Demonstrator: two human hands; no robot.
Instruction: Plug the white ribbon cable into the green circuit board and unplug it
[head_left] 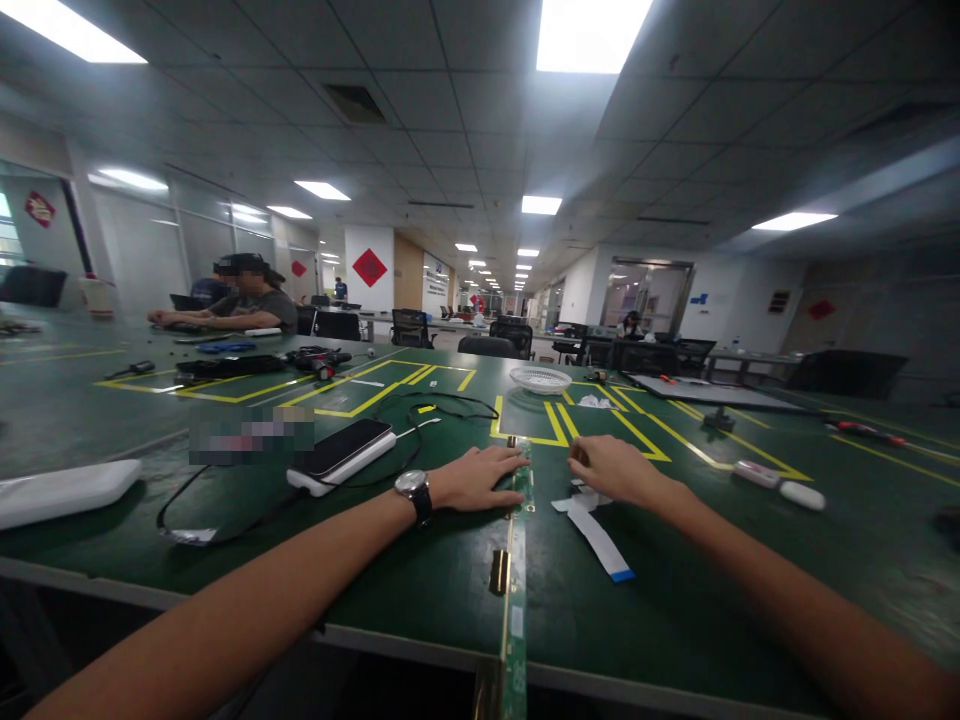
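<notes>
My left hand point(480, 478), with a wristwatch on the wrist, lies flat with fingers stretched out on the far end of a long narrow green circuit board point(516, 560) that runs along the green table point(675, 620) towards me. My right hand point(609, 468) is just to the right of the board's far end, fingers curled and pinched above a white flat ribbon cable point(596, 530) with a blue tip. Whether the fingers grip the cable's end is hidden.
A phone on a white power bank point(345, 452) with a black cable lies left of my left hand. A white basket point(540, 378) stands further back. A person point(240, 300) sits at the far left. White small devices point(780, 482) lie to the right, a white case point(64, 490) at the left edge.
</notes>
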